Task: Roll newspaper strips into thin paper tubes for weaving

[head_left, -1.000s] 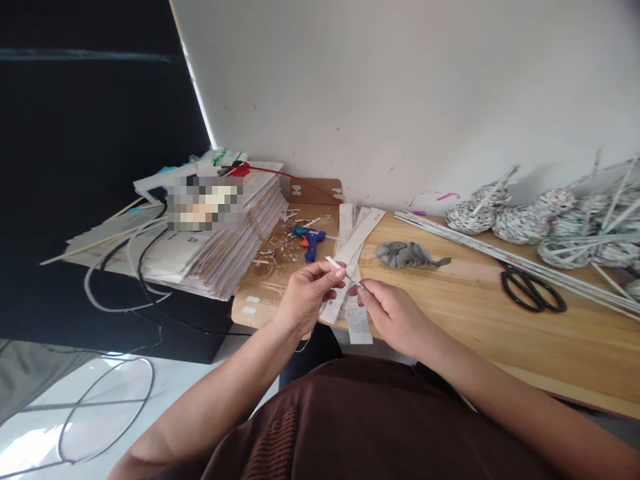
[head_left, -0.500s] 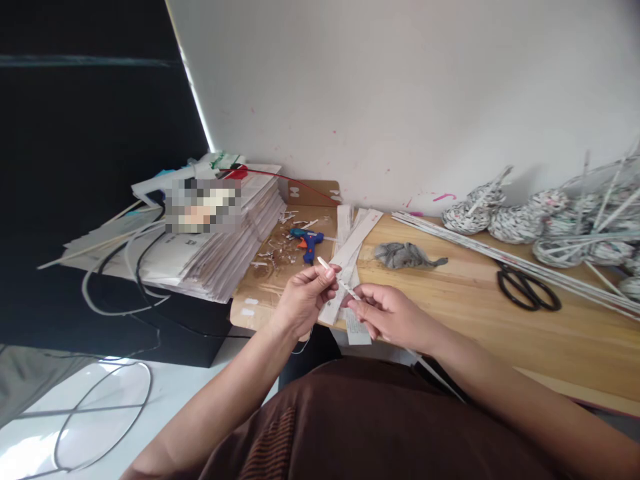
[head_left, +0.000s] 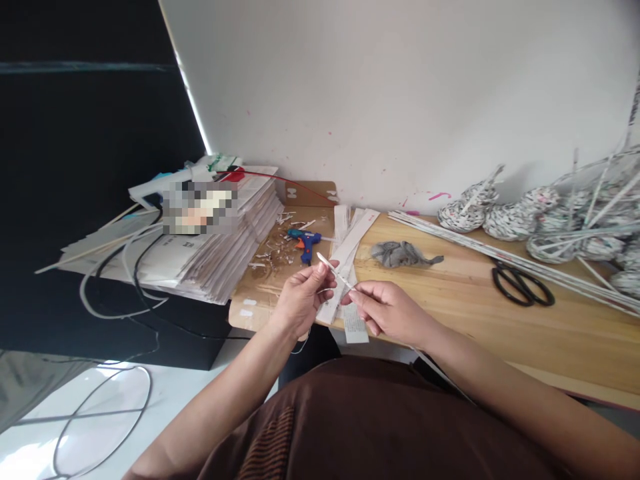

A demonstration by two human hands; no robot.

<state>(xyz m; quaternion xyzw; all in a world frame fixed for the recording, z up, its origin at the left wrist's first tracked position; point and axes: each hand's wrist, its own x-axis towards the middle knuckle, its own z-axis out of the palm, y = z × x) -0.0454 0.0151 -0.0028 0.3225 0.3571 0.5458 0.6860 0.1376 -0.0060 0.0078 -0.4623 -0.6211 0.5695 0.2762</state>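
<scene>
Between my two hands runs a thin twisted paper strip (head_left: 342, 279), white with dark print. My left hand (head_left: 305, 297) pinches its flatter upper end, which sticks out past the thumb. Lower down, my right hand (head_left: 383, 307) grips the same strip between thumb and fingertips, and a pale length trails below that wrist. Behind the hands, flat paper strips (head_left: 357, 233) lie crossed on the table edge. A blue glue gun (head_left: 305, 243) rests on cardboard just beyond my left hand. A crumpled grey cloth (head_left: 400, 254) lies beyond my right hand.
A tall stack of paper sheets (head_left: 240, 233) stands at the left, with cables hanging beside it. On the right of the wooden table (head_left: 450, 300) are black-handled scissors (head_left: 523, 285), long paper rods (head_left: 480, 250) and woven paper bundles (head_left: 510, 220). Scraps litter the cardboard (head_left: 260, 293).
Both hands keep hold of the paper strip, with only slight finger movement. The left hand's lower fingers look a little looser. The whole view has shifted slightly.
</scene>
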